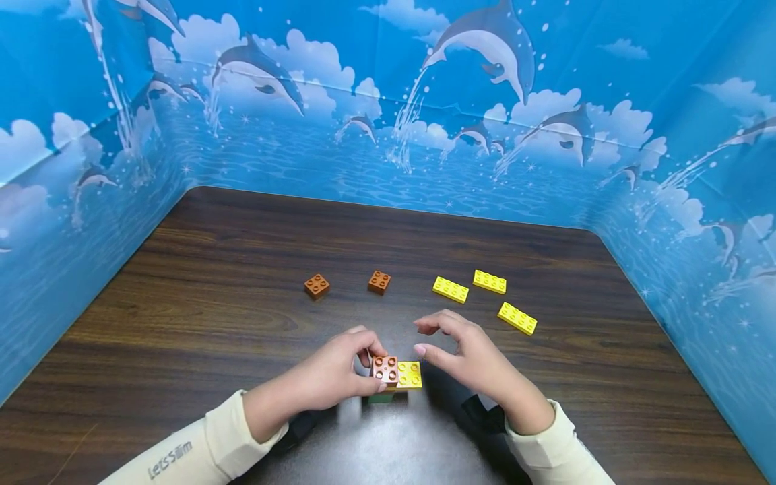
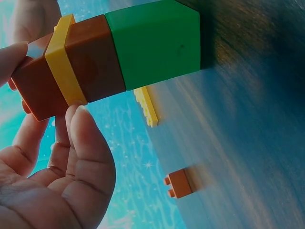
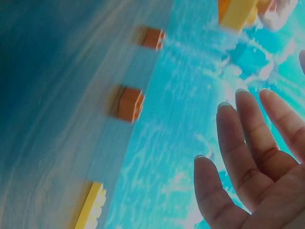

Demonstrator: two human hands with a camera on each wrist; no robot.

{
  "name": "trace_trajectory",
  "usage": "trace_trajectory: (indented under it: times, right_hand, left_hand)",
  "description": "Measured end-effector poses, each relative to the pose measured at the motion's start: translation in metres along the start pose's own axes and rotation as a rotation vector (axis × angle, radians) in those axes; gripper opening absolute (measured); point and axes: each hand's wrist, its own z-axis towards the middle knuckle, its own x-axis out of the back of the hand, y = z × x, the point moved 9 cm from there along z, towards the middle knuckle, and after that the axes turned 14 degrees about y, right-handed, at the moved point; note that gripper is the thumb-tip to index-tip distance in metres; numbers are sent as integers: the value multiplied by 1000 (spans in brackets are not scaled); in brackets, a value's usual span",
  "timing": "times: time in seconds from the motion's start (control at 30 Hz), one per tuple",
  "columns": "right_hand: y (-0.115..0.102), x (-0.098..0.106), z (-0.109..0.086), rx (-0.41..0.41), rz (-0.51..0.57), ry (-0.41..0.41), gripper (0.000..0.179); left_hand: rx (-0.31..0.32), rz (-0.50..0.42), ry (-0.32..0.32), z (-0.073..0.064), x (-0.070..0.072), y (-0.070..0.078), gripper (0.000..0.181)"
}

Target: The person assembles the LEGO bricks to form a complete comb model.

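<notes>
A stack stands on the table near the front: a green block (image 2: pixel 155 45) at the bottom, then a brown brick (image 2: pixel 95 58), a thin yellow plate (image 1: pixel 409 375) and a second brown brick (image 1: pixel 384 369) on top. My left hand (image 1: pixel 339 370) pinches that upper brick between thumb and fingers. The yellow plate juts out to the right beyond the bricks. Just right of the stack, my right hand (image 1: pixel 467 353) hovers, fingers loosely bent and apart from it. The right wrist view shows this hand (image 3: pixel 262 167) holding nothing.
Two loose brown bricks (image 1: pixel 317 286) (image 1: pixel 379 282) lie farther back on the dark wooden table (image 1: pixel 242 242). To their right are three yellow plates (image 1: pixel 450 289) (image 1: pixel 489 281) (image 1: pixel 517 318). A blue dolphin-print curtain (image 1: pixel 388 101) borders the table's back and sides.
</notes>
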Motion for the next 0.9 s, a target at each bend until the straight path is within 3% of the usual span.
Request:
trace_trajectory:
  times: [0.5, 0.9]
  right_hand:
    - [67, 55, 27, -264, 72, 155, 39]
    - [119, 94, 35, -426, -31, 148, 54]
  left_hand:
    - [44, -20, -17, 6, 3, 0, 23]
    - [53, -34, -28, 11, 6, 3, 25]
